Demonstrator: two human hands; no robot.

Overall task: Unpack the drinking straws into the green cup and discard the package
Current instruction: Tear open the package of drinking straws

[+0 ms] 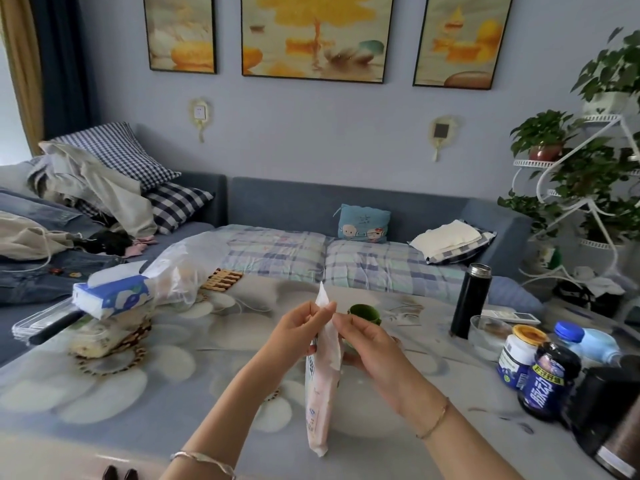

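Note:
A long, pale pink and white package of drinking straws [320, 393] stands almost upright above the table. My left hand [298, 327] pinches its upper left edge. My right hand [367, 337] pinches the upper right edge, so both hands grip the package near its top. The top flap points upward between my fingers. The green cup [363, 312] stands on the table just behind my right hand, partly hidden by it. No straws show outside the package.
A black thermos [471, 299], a glass bowl [488, 336], jars and bottles [549, 379] crowd the table's right side. A tissue pack [112, 295], a plastic bag [183, 268] and woven mats lie at the left. A sofa stands behind the table.

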